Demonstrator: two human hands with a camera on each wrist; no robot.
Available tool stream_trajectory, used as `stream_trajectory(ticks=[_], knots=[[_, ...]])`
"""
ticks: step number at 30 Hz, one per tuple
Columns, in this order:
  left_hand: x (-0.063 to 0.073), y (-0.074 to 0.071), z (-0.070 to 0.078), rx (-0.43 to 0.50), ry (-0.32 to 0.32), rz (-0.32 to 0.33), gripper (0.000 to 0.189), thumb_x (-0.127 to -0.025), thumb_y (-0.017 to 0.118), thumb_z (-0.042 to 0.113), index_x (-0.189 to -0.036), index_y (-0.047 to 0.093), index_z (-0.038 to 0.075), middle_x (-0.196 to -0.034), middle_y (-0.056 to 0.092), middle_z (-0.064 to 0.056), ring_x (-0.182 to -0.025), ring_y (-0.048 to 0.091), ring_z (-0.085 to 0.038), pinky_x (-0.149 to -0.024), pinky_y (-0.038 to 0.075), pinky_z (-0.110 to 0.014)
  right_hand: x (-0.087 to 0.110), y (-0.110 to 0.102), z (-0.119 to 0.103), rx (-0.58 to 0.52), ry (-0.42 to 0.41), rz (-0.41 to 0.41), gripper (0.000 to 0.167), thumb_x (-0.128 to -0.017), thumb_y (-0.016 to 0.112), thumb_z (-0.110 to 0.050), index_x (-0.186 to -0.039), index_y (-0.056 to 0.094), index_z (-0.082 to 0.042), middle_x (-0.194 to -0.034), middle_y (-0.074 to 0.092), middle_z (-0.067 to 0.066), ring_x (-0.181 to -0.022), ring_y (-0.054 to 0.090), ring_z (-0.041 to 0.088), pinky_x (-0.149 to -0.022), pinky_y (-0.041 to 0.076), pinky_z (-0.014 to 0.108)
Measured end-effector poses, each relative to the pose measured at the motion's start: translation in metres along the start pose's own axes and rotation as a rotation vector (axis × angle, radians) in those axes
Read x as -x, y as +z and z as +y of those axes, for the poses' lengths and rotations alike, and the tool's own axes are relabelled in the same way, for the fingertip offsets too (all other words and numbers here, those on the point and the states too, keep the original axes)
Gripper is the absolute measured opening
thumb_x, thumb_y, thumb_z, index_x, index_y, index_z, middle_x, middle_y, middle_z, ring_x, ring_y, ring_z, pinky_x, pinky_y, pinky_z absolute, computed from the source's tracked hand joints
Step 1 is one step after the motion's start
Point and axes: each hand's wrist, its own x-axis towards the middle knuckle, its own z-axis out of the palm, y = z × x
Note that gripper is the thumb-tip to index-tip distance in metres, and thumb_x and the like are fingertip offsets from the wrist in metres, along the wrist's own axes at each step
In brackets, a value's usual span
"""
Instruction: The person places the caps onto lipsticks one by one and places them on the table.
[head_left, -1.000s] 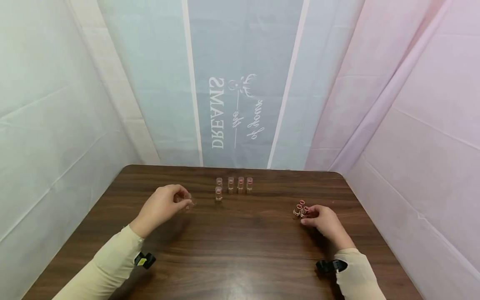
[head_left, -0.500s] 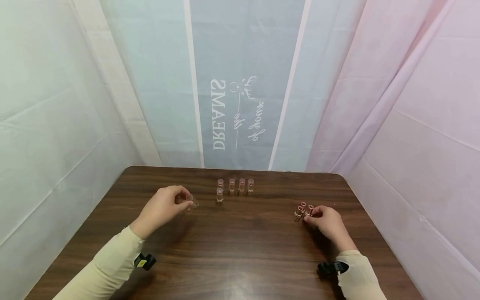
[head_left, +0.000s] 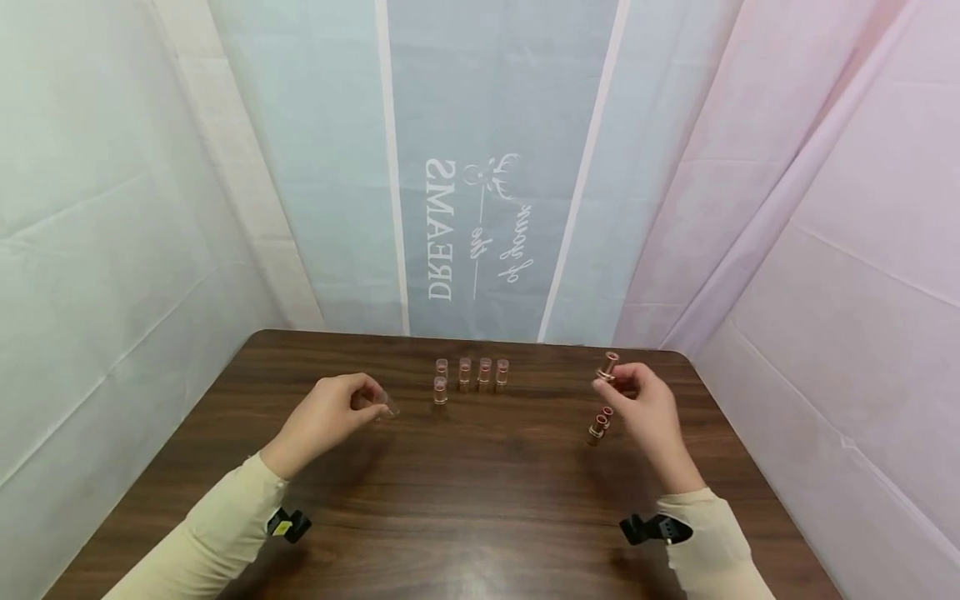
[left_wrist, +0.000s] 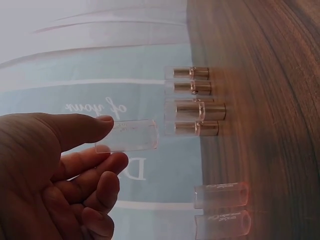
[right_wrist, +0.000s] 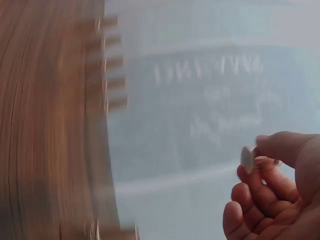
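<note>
My left hand point(head_left: 333, 412) pinches a clear lipstick cap point(left_wrist: 130, 136) between thumb and fingers, held above the table. Two more clear caps point(left_wrist: 222, 196) stand on the table beside that hand, hidden behind it in the head view. My right hand point(head_left: 647, 404) grips a gold lipstick tube point(head_left: 609, 365) by its lower part, upright and raised off the table. In the right wrist view only the tube's pale round base point(right_wrist: 247, 159) shows clearly. Below that hand stand two uncapped gold tubes point(head_left: 597, 427) with reddish rims, close together.
Several capped gold lipstick tubes point(head_left: 484, 372) stand in a row at the back middle of the brown wooden table point(head_left: 465, 492), one point(head_left: 440, 392) of them nearer the front. A printed curtain point(head_left: 480, 100) hangs just behind the table's far edge.
My right hand has pulled one gold lipstick tube out of the group of three and lifted it up and away from me. The left hand with its cap stays almost still.
</note>
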Motion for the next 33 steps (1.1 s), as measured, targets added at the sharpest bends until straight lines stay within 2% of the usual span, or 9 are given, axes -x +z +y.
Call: stream_trajectory(ticks=[5, 8, 12, 18, 24, 28, 33], knots=[[0.0, 0.003, 0.001, 0.006, -0.003, -0.006, 0.011, -0.093, 0.078, 0.028, -0.099, 0.071, 0.022, -0.086, 0.069, 0.013, -0.075, 0.063, -0.005, -0.066, 0.052, -0.028, 0.01, 0.034, -0.039, -0.156, -0.072, -0.09, 0.026, -0.088, 0.084, -0.025, -0.104, 0.072, -0.008, -0.095, 0.073, 0.007, -0.081, 0.068, 0.016, -0.07, 0.054, 0.022], [-0.001, 0.004, 0.001, 0.008, 0.004, -0.005, 0.011, -0.093, 0.078, 0.028, -0.1, 0.072, 0.021, -0.085, 0.069, 0.012, -0.075, 0.063, -0.005, -0.067, 0.052, -0.029, 0.016, 0.054, -0.056, -0.199, -0.116, -0.146, 0.024, -0.085, 0.086, -0.023, -0.102, 0.074, -0.01, -0.092, 0.072, 0.005, -0.08, 0.067, 0.021, -0.069, 0.054, 0.026], [-0.002, 0.006, 0.002, -0.002, 0.013, -0.002, 0.011, -0.093, 0.078, 0.028, -0.099, 0.072, 0.021, -0.085, 0.069, 0.012, -0.076, 0.063, -0.005, -0.067, 0.052, -0.029, 0.027, 0.078, -0.07, -0.216, -0.16, -0.218, 0.023, -0.084, 0.087, -0.023, -0.101, 0.075, -0.014, -0.09, 0.072, 0.001, -0.078, 0.065, 0.018, -0.068, 0.054, 0.027], [-0.002, 0.008, 0.002, -0.003, 0.026, -0.013, 0.012, -0.092, 0.079, 0.028, -0.098, 0.072, 0.021, -0.084, 0.068, 0.012, -0.074, 0.062, -0.004, -0.066, 0.051, -0.028, 0.044, 0.103, -0.077, -0.21, -0.213, -0.301, 0.018, -0.085, 0.085, -0.02, -0.099, 0.074, -0.018, -0.089, 0.07, -0.006, -0.073, 0.062, 0.014, -0.063, 0.053, 0.027], [-0.008, 0.007, 0.01, 0.025, 0.067, -0.021, 0.012, -0.092, 0.079, 0.026, -0.097, 0.07, 0.022, -0.081, 0.066, 0.012, -0.071, 0.061, -0.007, -0.063, 0.05, -0.027, 0.051, 0.115, -0.073, -0.166, -0.246, -0.366, 0.018, -0.085, 0.085, -0.021, -0.098, 0.072, -0.021, -0.091, 0.067, -0.009, -0.073, 0.061, 0.019, -0.064, 0.051, 0.025], [-0.014, 0.001, 0.019, 0.039, 0.109, -0.043, 0.011, -0.092, 0.079, 0.027, -0.097, 0.07, 0.022, -0.081, 0.066, 0.012, -0.071, 0.061, -0.007, -0.063, 0.051, -0.027, 0.052, 0.119, -0.071, -0.16, -0.233, -0.397, 0.018, -0.086, 0.085, -0.021, -0.098, 0.071, -0.023, -0.093, 0.067, -0.009, -0.074, 0.061, 0.021, -0.064, 0.051, 0.025], [-0.021, -0.012, 0.038, 0.057, 0.153, -0.045, 0.009, -0.092, 0.078, 0.027, -0.097, 0.071, 0.024, -0.081, 0.066, 0.012, -0.07, 0.061, -0.009, -0.064, 0.052, -0.028, 0.052, 0.12, -0.07, -0.146, -0.219, -0.395, 0.017, -0.087, 0.084, -0.02, -0.098, 0.071, -0.024, -0.092, 0.066, -0.01, -0.074, 0.06, 0.017, -0.064, 0.051, 0.026]])
